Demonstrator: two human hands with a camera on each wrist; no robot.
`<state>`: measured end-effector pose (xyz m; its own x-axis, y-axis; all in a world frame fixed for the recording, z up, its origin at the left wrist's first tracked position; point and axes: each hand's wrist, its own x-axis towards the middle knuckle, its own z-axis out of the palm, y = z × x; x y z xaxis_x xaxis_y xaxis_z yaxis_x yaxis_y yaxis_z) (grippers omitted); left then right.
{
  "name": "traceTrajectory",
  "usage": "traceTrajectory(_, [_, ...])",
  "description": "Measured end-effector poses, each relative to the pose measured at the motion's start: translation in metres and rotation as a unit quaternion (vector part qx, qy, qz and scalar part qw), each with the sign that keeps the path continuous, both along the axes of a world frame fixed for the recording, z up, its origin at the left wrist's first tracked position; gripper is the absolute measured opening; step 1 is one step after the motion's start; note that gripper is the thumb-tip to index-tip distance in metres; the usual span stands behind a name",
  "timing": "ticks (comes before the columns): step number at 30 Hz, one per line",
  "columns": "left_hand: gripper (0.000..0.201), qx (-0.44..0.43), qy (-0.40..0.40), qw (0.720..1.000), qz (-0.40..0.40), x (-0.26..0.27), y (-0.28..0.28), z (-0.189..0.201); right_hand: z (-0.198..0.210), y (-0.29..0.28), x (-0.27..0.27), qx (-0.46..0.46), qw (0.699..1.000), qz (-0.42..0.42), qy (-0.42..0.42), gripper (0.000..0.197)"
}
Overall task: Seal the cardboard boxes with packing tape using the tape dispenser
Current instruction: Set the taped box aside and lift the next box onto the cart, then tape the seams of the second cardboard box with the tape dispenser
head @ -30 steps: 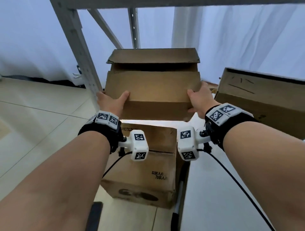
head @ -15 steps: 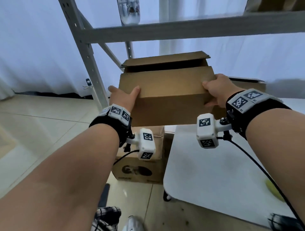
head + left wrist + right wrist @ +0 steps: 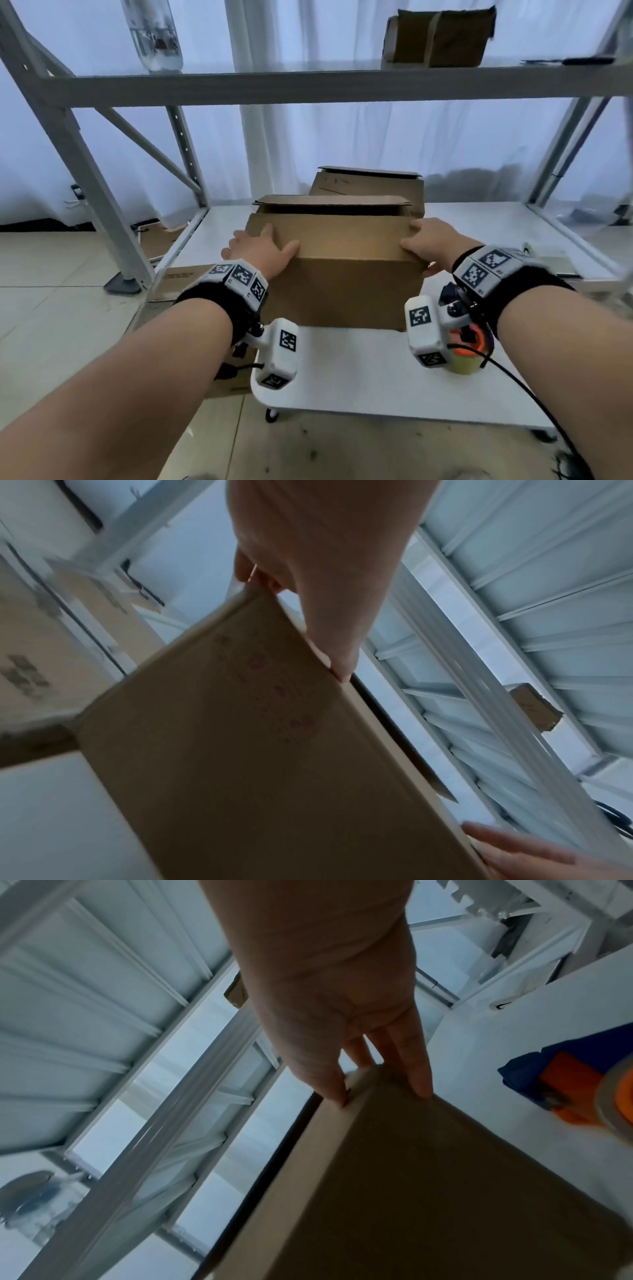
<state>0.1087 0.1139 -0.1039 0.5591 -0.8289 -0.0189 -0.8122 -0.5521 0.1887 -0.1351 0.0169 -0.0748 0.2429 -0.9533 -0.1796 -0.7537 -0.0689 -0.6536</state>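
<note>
Box: cardboard box [image 3: 342,270], top flaps unsealed, standing on the white table [image 3: 359,373].
Left hand [image 3: 262,248]: grip clasping the box's left top corner.
Right hand [image 3: 435,243]: grip clasping its right top corner.
Tape dispenser [image 3: 471,346]: on table, beside box.

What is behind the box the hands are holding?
Behind the held box stands another cardboard box on the white table, its top flaps not taped. Its lower part is hidden by the front box.

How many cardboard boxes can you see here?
4: one held by both hands, one behind it, one on the upper shelf, one low by the left wrist. Others may be hidden.
</note>
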Motion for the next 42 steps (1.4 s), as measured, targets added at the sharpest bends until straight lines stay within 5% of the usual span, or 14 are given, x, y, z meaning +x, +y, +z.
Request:
traceTrajectory(5, [0.052, -0.074, -0.086, 0.968, -0.226, -0.060, -0.032, -0.008, -0.018, -0.021, -0.033, 0.000, 0.997, -0.032, -0.075, 0.039])
traceTrajectory(8, [0.047, -0.131, -0.083, 0.942, -0.299, -0.093, -0.056, -0.011, -0.037, -0.030, -0.054, -0.008, 0.997, -0.056, 0.054, 0.042])
traceTrajectory(12, [0.035, -0.189, -0.083, 0.917, -0.342, -0.116, -0.081, -0.010, -0.060, -0.026, -0.081, 0.086, 0.961, 0.001, 0.263, 0.032])
traceTrajectory(16, [0.031, -0.237, -0.084, 0.905, -0.342, -0.121, -0.095, -0.014, -0.098, -0.023, -0.093, 0.149, 0.952, -0.004, 0.269, 0.032])
traceTrajectory(20, [0.032, -0.241, -0.093, 0.909, -0.326, -0.124, -0.101, -0.015, -0.111, -0.024, -0.092, 0.037, 0.954, -0.015, 0.296, 0.018])
traceTrajectory(24, [0.030, -0.226, -0.088, 0.908, -0.342, -0.120, -0.097, -0.011, -0.082, -0.036, -0.090, -0.096, 0.968, -0.139, 0.184, 0.017])
traceTrajectory(28, [0.026, -0.222, -0.106, 0.906, -0.346, -0.099, -0.088, -0.003, -0.028, -0.036, -0.071, -0.236, 0.940, -0.243, 0.039, 0.035])
traceTrajectory(31, [0.048, -0.227, -0.157, 0.919, -0.281, -0.075, -0.078, 0.002, 0.006, -0.031, -0.049, -0.374, 0.904, -0.208, 0.017, 0.046])
traceTrajectory(34, [0.071, -0.201, -0.106, 0.949, -0.218, -0.047, -0.071, 0.005, 0.024, -0.029, -0.023, -0.443, 0.884, -0.142, -0.032, 0.047])
traceTrajectory(42, [0.070, -0.040, -0.014, 0.996, -0.083, 0.035, -0.050, 0.004, 0.021, -0.024, 0.054, -0.418, 0.901, 0.013, -0.115, 0.040])
